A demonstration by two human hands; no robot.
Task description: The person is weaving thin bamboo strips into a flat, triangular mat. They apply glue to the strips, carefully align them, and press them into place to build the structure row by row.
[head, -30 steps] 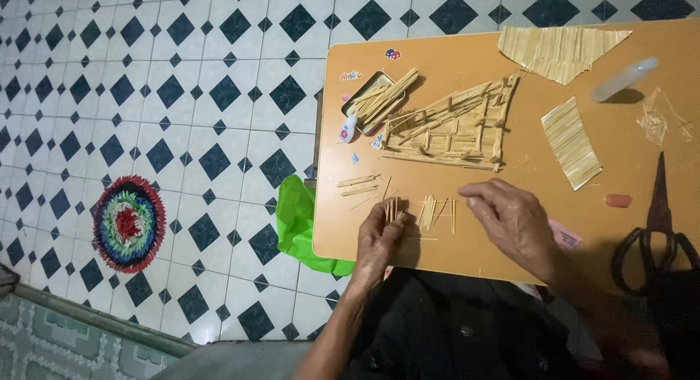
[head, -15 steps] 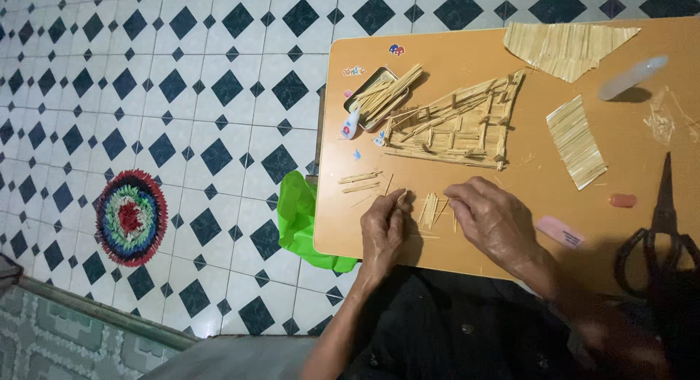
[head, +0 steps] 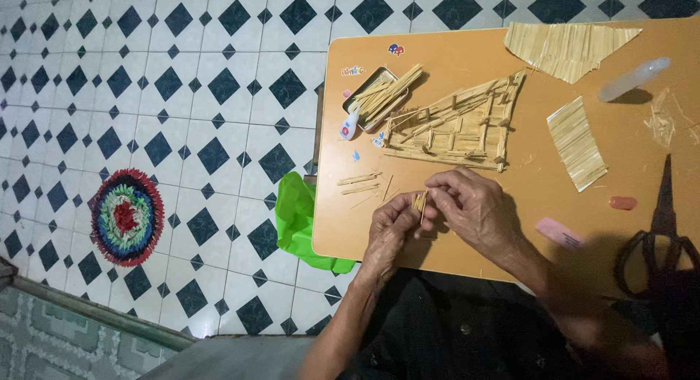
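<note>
My left hand [head: 392, 230] and my right hand [head: 470, 205] meet at the near edge of an orange table [head: 452, 52]. Together they pinch a small bundle of thin sticks [head: 420, 202], held upright between the fingertips. Just beyond them lies a triangular frame built of sticks [head: 459, 125]. To its left stands a small tin with sticks in it [head: 383, 94], and a few loose sticks [head: 359, 183] lie left of my hands.
Two woven stick mats [head: 574, 143] [head: 565, 48] lie on the table's right half, with a clear tube [head: 633, 79], a pink eraser [head: 560, 233] and black scissors [head: 660, 234]. A green bag [head: 300, 219] hangs at the table's left edge. A round multicoloured mat [head: 126, 216] lies on the tiled floor.
My right hand has moved left to meet my left hand. The loose sticks that lay between them are now gathered into a bundle held by both.
</note>
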